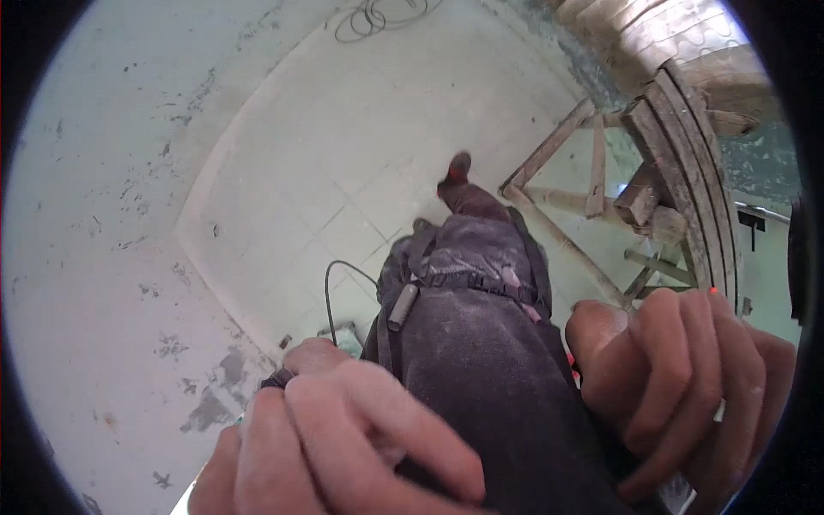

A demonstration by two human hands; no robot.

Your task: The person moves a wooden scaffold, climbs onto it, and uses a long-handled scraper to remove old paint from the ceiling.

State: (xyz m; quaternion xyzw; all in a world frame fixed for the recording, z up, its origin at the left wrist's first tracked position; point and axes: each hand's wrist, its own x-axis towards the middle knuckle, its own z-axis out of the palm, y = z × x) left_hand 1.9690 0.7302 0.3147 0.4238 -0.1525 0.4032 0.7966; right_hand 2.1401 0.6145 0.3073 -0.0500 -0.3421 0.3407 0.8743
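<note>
My left hand (343, 438) is in the lower left, close to the camera, with its fingers curled. A small dark piece (276, 378) shows by its thumb side; what it belongs to is hidden. At the lower right, my right hand (687, 378) has its fingers bent inward, and a bit of red shows beside its thumb. Whatever either hand grips is covered by the fingers. Between them is my dark, dusty clothing (489, 369), with a buckled belt (463, 281) across it. A grey cylinder (402, 307) hangs at the belt, near a black cable (328, 287) that curves behind my left hand.
A wooden trestle (558, 142) with stacked planks (687, 163) stands close on the right. Peeling paint marks the pale wall (112, 240) at left. Coiled wire (373, 19) lies at the far end of the dusty tiled floor (318, 163).
</note>
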